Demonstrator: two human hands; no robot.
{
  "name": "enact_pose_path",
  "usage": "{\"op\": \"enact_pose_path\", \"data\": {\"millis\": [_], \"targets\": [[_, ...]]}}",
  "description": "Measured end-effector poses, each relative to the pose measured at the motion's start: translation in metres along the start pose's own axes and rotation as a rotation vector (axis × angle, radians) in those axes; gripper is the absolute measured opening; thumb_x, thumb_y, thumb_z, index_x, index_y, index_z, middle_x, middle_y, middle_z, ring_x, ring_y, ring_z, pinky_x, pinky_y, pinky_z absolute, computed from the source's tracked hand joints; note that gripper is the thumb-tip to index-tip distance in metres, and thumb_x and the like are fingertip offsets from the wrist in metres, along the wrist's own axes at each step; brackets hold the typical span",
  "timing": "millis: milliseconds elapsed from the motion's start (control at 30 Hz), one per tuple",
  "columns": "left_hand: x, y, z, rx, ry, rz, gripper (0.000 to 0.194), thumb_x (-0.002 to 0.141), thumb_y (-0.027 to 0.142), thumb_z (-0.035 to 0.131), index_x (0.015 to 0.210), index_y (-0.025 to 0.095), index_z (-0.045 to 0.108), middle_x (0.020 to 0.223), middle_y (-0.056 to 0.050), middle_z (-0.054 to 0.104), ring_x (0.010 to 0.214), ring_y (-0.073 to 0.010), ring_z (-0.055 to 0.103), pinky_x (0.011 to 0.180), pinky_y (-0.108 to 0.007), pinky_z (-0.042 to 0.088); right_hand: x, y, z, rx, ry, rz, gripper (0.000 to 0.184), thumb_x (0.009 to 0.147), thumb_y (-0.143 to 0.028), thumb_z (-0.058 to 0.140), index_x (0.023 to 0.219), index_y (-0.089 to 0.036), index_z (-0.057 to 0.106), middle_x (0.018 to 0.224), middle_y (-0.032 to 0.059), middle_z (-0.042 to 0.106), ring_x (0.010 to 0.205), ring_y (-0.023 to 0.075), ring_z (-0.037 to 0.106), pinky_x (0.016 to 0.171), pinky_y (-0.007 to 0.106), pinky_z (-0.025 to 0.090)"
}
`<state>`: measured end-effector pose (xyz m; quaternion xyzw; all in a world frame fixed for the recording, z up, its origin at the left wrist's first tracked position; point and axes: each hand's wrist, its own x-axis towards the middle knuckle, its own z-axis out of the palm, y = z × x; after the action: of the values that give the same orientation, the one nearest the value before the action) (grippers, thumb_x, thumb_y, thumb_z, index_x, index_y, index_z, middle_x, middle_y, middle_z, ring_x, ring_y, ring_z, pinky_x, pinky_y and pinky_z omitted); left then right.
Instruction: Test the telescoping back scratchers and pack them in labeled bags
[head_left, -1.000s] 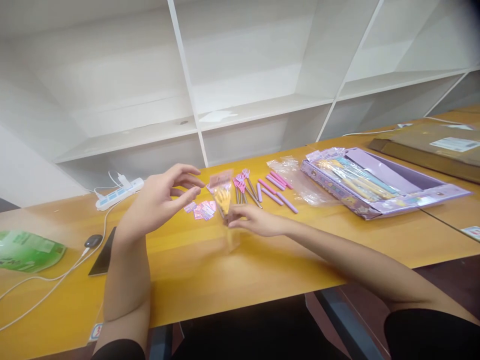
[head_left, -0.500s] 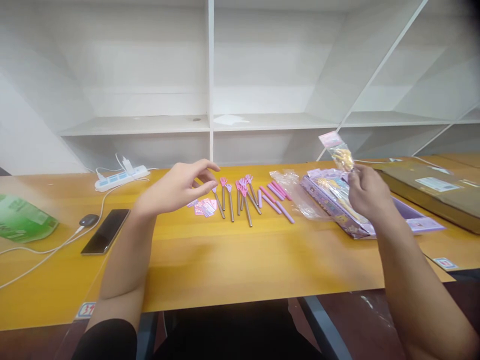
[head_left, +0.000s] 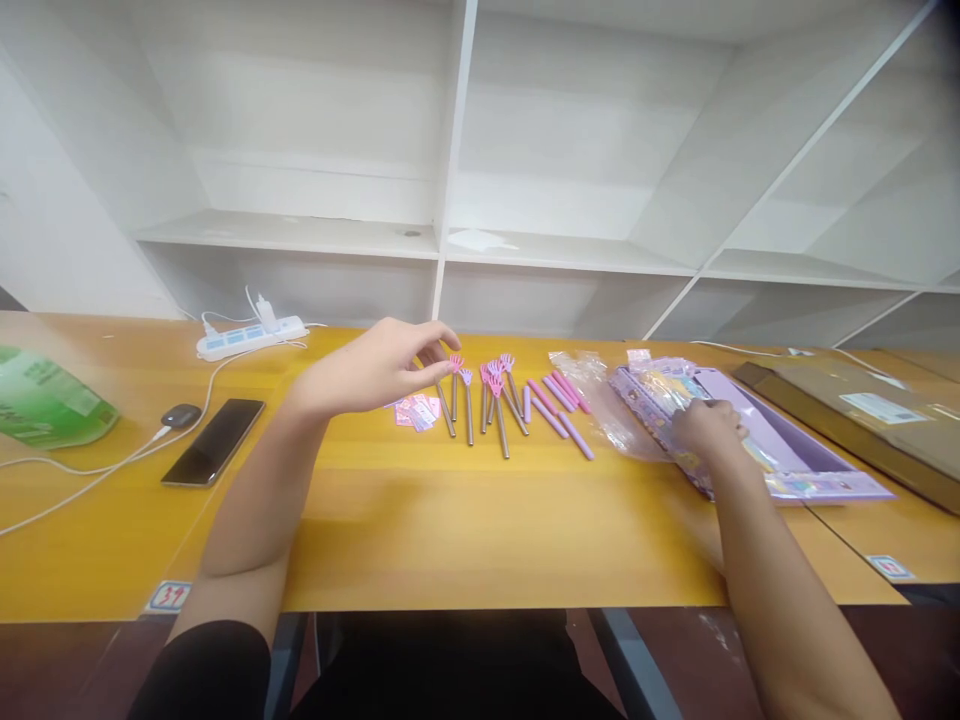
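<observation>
On the yellow desk point(head_left: 465, 520), everything keys off the purple display box point(head_left: 757, 435) lying flat at the right. Right hand point(head_left: 709, 428) is down on the near left corner of that box, fingers curled over its packets; whether that grip is pinching a packet or just resting on them, I cannot tell, the fingertips are hidden behind the knuckles. Just left of the box sits a crumpled clear wrapper point(head_left: 592, 385), touching its edge. Further left of the box, a loose spread of pink hand-topped pens point(head_left: 487, 395) and separate pink caps point(head_left: 559, 400) lies in rows, tips pointing away, laid out side by side so each one can be seen. Left hand point(head_left: 375, 365) hangs above the desk just left of those pens, palm down, fingers loosely spread and empty, thumb and forefinger near the leftmost pen without closing on it. Under that hand, small pink labels point(head_left: 415, 411) are scattered. Well left of the box: a black phone point(head_left: 214, 455) face up, a black charger plug point(head_left: 180, 414), a white power strip point(head_left: 251, 338) back by the shelving, and a green packet point(head_left: 45, 400) at the far edge.
</observation>
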<state>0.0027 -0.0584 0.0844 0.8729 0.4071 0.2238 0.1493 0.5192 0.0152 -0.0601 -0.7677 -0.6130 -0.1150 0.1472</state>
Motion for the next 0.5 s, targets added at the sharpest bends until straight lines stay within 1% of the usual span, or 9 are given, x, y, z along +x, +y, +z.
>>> {"op": "enact_pose_path", "data": {"millis": [67,100,133,167,267,333,367,433,500], "targets": [[0.002,-0.003,0.001,0.003,-0.009,-0.001,0.041,0.109,0.054,0.055,0.13,0.022,0.071,0.119,-0.008,0.083,0.106,-0.0242,0.08,0.078,-0.031,0.058,0.009,-0.02,-0.006,-0.043,-0.071,0.039,0.033,0.11,-0.029,0.061,0.136,-0.01,0.072,0.141,0.027,0.067,0.13,0.0321,0.067,0.106,0.046,0.058],[0.003,-0.004,0.002,0.008,-0.013,-0.001,0.041,0.109,0.054,0.055,0.129,0.022,0.072,0.119,-0.008,0.083,0.106,-0.0243,0.08,0.078,-0.031,0.059,0.014,-0.034,-0.01,-0.046,-0.125,0.016,0.036,0.111,-0.024,0.054,0.136,-0.005,0.072,0.14,0.0326,0.066,0.134,0.035,0.066,0.106,0.046,0.056],[0.004,-0.005,0.003,0.014,-0.015,-0.002,0.041,0.109,0.054,0.055,0.129,0.022,0.072,0.118,-0.008,0.083,0.106,-0.0244,0.08,0.078,-0.031,0.059,0.02,-0.051,-0.014,-0.036,-0.174,-0.043,0.039,0.113,-0.022,0.046,0.139,-0.005,0.071,0.142,0.0314,0.067,0.139,0.0333,0.063,0.109,0.042,0.054],[0.005,-0.006,0.003,0.019,-0.014,-0.004,0.04,0.109,0.053,0.056,0.128,0.022,0.073,0.118,-0.008,0.083,0.106,-0.0242,0.08,0.078,-0.031,0.059,0.025,-0.071,-0.017,-0.018,-0.242,-0.113,0.04,0.115,-0.022,0.042,0.138,-0.009,0.072,0.14,0.0255,0.07,0.136,0.0291,0.065,0.108,0.037,0.053],[0.007,-0.006,0.003,0.023,-0.015,-0.004,0.036,0.108,0.05,0.057,0.126,0.024,0.074,0.118,-0.007,0.083,0.106,-0.0233,0.08,0.079,-0.031,0.059,0.03,-0.14,-0.021,0.005,-0.456,-0.271,0.043,0.119,-0.034,0.038,0.127,-0.015,0.076,0.122,0.0152,0.078,0.11,0.0215,0.075,0.096,0.031,0.057],[0.007,-0.005,0.003,0.019,-0.02,0.001,0.033,0.108,0.048,0.058,0.125,0.025,0.075,0.119,-0.006,0.083,0.106,-0.0226,0.08,0.078,-0.03,0.06,0.022,-0.188,-0.013,-0.021,-0.573,-0.344,0.036,0.114,-0.044,0.056,0.124,-0.015,0.075,0.122,0.0131,0.077,0.107,0.0217,0.075,0.097,0.037,0.061],[0.007,-0.005,0.002,0.016,-0.021,0.003,0.033,0.109,0.047,0.057,0.125,0.025,0.075,0.119,-0.006,0.083,0.105,-0.0222,0.08,0.078,-0.029,0.06,0.015,-0.21,-0.007,-0.047,-0.617,-0.362,0.038,0.109,-0.047,0.068,0.13,-0.016,0.072,0.129,0.0116,0.073,0.11,0.0221,0.073,0.099,0.042,0.063],[0.006,-0.004,0.001,0.014,-0.02,0.005,0.031,0.109,0.046,0.057,0.125,0.026,0.075,0.119,-0.005,0.084,0.103,-0.0215,0.08,0.076,-0.029,0.06,-0.002,-0.245,0.009,-0.107,-0.675,-0.387,0.041,0.107,-0.044,0.072,0.137,-0.016,0.069,0.139,0.0132,0.069,0.119,0.0253,0.071,0.103,0.046,0.063],[0.005,-0.003,0.0,0.012,-0.021,0.008,0.031,0.109,0.045,0.057,0.125,0.025,0.074,0.119,-0.005,0.083,0.102,-0.0211,0.08,0.075,-0.028,0.06,-0.015,-0.266,0.024,-0.165,-0.691,-0.396,0.044,0.106,-0.043,0.073,0.141,-0.017,0.067,0.141,0.0131,0.068,0.122,0.0264,0.071,0.103,0.048,0.063]]}}
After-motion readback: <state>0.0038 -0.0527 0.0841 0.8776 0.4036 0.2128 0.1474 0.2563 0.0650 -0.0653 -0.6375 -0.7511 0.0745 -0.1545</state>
